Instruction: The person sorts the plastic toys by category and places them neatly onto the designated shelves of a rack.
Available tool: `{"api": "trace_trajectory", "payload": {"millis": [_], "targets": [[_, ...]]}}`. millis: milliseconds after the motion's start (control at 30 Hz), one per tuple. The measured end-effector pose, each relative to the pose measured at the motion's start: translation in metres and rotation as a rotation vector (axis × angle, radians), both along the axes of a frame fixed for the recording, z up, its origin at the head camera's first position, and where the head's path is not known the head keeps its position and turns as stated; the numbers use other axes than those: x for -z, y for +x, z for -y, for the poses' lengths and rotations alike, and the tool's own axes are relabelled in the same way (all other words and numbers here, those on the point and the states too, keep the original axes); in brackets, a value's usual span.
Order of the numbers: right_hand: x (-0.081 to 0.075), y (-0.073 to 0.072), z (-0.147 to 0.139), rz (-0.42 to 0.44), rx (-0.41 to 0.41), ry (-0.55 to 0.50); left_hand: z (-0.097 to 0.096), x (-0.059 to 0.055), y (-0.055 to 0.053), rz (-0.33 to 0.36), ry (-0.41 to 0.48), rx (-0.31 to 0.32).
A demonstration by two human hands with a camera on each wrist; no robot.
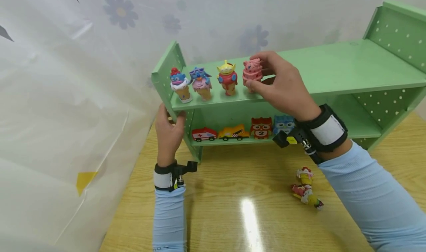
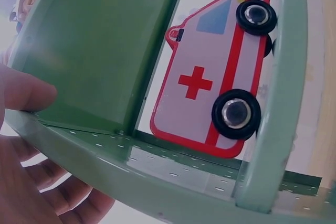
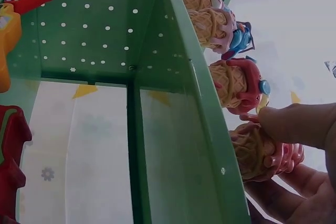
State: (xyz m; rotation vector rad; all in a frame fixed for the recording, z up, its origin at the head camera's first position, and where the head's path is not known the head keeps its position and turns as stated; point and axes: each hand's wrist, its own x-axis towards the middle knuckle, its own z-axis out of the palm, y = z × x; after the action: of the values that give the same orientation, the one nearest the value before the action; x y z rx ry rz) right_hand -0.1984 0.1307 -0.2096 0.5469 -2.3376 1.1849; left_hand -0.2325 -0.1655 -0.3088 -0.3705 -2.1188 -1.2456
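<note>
My right hand pinches a pink ice-cream-cone figurine between thumb and fingers at the top board of a green shelf. In the right wrist view the waffle cone is right at the board's front edge. To its left stand a yellow-headed figurine, a blue one with glasses and a blue one with a red top. My left hand grips the shelf's left side panel, its thumb on the inner face and the other fingers outside.
The lower board holds a toy ambulance, a yellow tow truck, a red owl and a blue owl. More figurines lie on the wooden table. A flowered sheet hangs behind.
</note>
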Motion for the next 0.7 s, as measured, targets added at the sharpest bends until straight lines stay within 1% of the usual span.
{"api": "trace_trajectory", "payload": {"millis": [100, 233, 333, 400, 533, 600, 700], "targets": [[0.0, -0.001, 0.001, -0.007, -0.001, 0.007, 0.0, 0.0, 0.0, -0.003, 0.0, 0.003], [0.001, -0.001, 0.0, 0.004, -0.01, -0.016, 0.0, 0.0, 0.0, -0.001, -0.005, 0.005], [0.003, 0.004, -0.002, -0.01, 0.013, -0.034, 0.0, 0.001, 0.0, 0.007, -0.008, 0.003], [0.006, 0.012, -0.006, -0.053, 0.049, -0.05, -0.001, 0.001, 0.0, 0.012, -0.009, 0.003], [0.015, 0.037, -0.017, -0.208, 0.143, -0.08, -0.001, -0.001, -0.001, 0.014, -0.012, 0.005], [0.021, 0.05, -0.023, -0.266, 0.177, -0.08, -0.001, -0.001, -0.001, 0.015, -0.011, 0.004], [0.032, 0.066, -0.031, -0.301, 0.199, -0.074, 0.0, 0.0, 0.0, 0.012, -0.004, -0.002]]}}
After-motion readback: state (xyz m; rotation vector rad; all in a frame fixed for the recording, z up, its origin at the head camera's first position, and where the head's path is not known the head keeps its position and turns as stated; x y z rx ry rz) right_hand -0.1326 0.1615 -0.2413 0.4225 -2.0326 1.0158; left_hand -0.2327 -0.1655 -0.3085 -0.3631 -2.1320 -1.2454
